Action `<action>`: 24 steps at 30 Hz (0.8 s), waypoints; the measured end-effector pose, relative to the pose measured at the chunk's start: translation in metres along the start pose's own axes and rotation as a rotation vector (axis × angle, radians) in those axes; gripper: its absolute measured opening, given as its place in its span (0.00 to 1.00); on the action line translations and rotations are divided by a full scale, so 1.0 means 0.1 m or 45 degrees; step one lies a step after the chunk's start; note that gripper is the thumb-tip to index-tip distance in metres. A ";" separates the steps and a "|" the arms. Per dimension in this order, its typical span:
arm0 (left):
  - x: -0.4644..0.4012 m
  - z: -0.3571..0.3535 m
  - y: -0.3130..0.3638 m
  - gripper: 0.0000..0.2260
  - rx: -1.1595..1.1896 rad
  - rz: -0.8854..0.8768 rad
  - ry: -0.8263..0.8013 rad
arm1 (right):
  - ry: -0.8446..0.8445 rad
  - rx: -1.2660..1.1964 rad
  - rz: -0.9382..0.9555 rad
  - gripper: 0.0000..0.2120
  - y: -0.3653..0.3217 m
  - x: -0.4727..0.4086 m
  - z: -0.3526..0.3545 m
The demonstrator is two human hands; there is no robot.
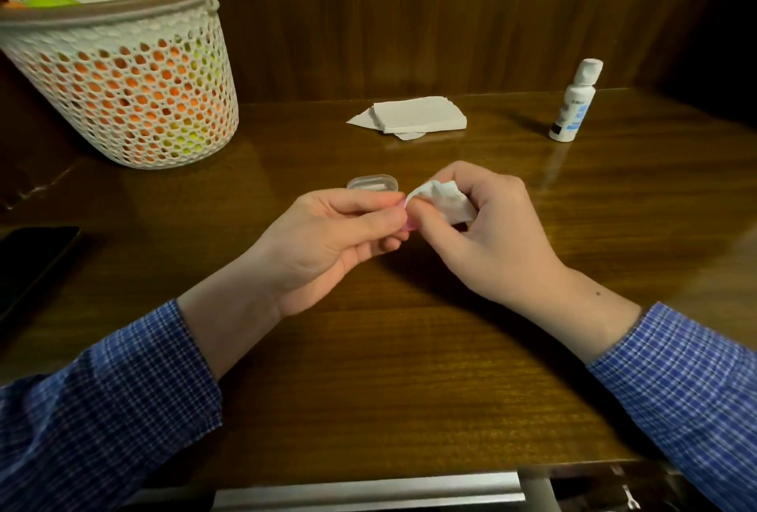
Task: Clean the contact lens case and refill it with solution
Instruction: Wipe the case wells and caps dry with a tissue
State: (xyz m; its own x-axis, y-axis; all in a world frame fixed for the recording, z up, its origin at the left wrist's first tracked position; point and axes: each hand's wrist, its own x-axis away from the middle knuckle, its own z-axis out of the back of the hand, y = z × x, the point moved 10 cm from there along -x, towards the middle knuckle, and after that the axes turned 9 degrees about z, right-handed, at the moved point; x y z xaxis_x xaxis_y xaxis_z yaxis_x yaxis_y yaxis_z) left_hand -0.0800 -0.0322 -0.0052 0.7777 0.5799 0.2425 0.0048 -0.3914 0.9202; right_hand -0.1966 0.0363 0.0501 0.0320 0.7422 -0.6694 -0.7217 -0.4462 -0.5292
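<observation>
A home room: dark glossy wooden tabletop against wood panelling, with a white plastic lattice basket at ten o'clock.

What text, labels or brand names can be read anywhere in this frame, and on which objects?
None can be read.
Solution bottle: blue print and a dark patch on its label, too small and blurred to read.
Tissue stack, basket, clear case: no visible text.

Dim, warm light glares off the table; corners darken, edges bend, possibly slight blur throughout.
</observation>
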 end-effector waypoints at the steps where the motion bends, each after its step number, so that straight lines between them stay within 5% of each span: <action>1: 0.02 0.01 0.05 0.11 -0.036 -0.061 0.040 | 0.020 -0.020 -0.054 0.05 0.03 0.01 0.00; 8: 0.18 0.05 0.30 0.16 -0.402 -0.481 0.286 | -0.084 -0.099 -0.375 0.12 0.21 0.07 -0.13; 13: 0.24 -0.01 0.38 0.16 -0.598 -0.636 0.301 | -0.151 -0.262 -0.383 0.12 0.21 0.07 -0.18; 18: 0.06 0.17 0.18 0.18 -0.257 -0.186 0.322 | -0.027 0.031 -0.059 0.05 0.04 -0.01 0.02; 21: -0.02 0.07 -0.09 0.18 -0.165 0.175 0.139 | -0.071 0.111 0.131 0.03 -0.08 -0.01 0.01; 24: -0.03 -0.03 -0.17 0.14 -0.089 0.278 0.018 | -0.089 0.115 0.217 0.01 -0.15 -0.01 0.00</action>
State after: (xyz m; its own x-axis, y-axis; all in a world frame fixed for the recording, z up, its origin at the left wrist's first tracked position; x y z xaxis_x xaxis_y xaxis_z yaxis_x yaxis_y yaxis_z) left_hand -0.0839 -0.0250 -0.0208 0.7469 0.4967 0.4421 -0.2065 -0.4587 0.8643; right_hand -0.1852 0.0425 0.0585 -0.1415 0.6939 -0.7061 -0.7716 -0.5241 -0.3604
